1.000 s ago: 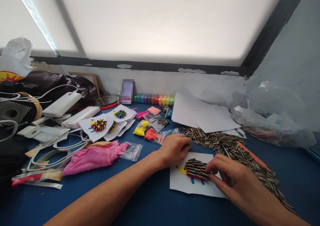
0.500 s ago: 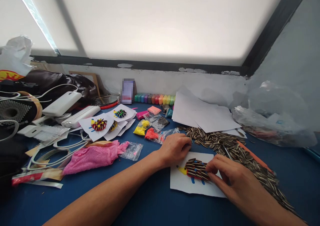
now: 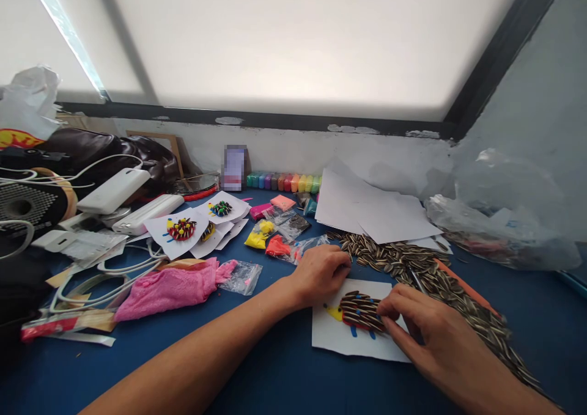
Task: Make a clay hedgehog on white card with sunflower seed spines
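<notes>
A white paper card (image 3: 330, 335) lies before me with a hedgehog picture (image 3: 360, 310) on it: a yellow clay head, a body packed with striped sunflower seeds over red clay, small blue dots and blue legs. My left hand (image 3: 322, 273) rests at the card's upper left edge, its fingers curled in and whatever is under them hidden. At the right end of the hedgehog's body, my right hand (image 3: 426, 326) has thumb and forefinger pinched together on a sunflower seed, mostly covered by the fingertips. A long pile of loose sunflower seeds (image 3: 463, 305) spreads behind and beside that hand.
Packets of coloured clay (image 3: 259, 235) lie beyond my left hand, with a row of clay blocks (image 3: 284, 183) by the wall. White sheets (image 3: 367, 204) sit behind the seeds. Finished hedgehog cards (image 3: 178, 228), a pink cloth (image 3: 169, 290), cables and power banks (image 3: 147, 214) crowd the left.
Hardly anything differs. My right hand stays pinched at the hedgehog's right end, with at most a tiny shift, and my left hand keeps its place on the card.
</notes>
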Demonstrator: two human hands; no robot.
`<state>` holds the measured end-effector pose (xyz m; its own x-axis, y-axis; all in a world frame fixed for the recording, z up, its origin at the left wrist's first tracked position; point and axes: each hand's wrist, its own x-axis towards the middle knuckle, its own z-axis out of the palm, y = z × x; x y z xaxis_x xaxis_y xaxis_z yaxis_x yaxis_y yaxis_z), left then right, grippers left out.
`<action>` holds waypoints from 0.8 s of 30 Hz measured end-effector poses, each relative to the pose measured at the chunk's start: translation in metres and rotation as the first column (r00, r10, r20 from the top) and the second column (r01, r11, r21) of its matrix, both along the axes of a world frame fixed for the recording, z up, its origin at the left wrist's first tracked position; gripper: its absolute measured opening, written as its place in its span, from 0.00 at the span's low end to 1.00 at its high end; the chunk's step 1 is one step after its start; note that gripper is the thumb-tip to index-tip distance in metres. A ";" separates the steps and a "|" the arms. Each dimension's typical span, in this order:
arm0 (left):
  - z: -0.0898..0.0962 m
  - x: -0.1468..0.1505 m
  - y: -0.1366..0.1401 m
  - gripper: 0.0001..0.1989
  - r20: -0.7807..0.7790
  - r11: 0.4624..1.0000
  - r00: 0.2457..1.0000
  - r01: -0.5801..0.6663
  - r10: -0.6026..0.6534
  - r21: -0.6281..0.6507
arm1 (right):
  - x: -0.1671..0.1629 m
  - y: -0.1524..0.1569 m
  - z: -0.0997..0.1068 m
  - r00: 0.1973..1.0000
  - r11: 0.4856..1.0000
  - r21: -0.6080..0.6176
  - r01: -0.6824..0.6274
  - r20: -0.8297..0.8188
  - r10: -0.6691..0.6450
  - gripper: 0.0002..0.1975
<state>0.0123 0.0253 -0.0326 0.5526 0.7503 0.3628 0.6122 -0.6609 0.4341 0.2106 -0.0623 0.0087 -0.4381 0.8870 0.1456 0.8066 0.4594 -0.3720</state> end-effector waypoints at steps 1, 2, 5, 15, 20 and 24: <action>0.000 0.000 0.000 0.08 -0.003 1.000 1.000 0.000 0.000 -0.004 | 0.000 0.000 0.000 1.000 1.000 -0.001 0.004 0.005 -0.004 0.09; 0.001 0.000 0.000 0.08 -0.006 1.000 1.000 0.000 0.000 -0.008 | 0.000 0.000 0.001 1.000 1.000 -0.001 0.005 0.006 -0.005 0.09; 0.000 0.000 0.000 0.08 -0.006 1.000 1.000 -0.001 0.001 -0.012 | 0.001 0.000 0.001 1.000 1.000 0.002 -0.002 -0.003 0.002 0.09; -0.001 0.000 0.000 0.08 0.008 1.000 1.000 0.008 -0.008 0.001 | 0.000 0.000 0.000 0.999 0.999 0.033 -0.030 0.015 0.030 0.08; -0.001 0.001 0.000 0.08 0.004 1.000 1.000 0.004 -0.004 -0.005 | 0.002 0.001 -0.005 1.000 0.998 0.051 -0.026 0.001 0.026 0.08; -0.001 0.000 0.001 0.08 0.004 1.000 1.000 0.004 -0.004 -0.006 | 0.001 0.001 -0.005 1.000 0.997 0.070 -0.012 0.001 0.012 0.08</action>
<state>0.0128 0.0260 -0.0333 0.5546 0.7500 0.3605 0.6079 -0.6610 0.4400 0.2117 -0.0617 0.0039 -0.4485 0.8695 0.2069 0.8011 0.4937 -0.3383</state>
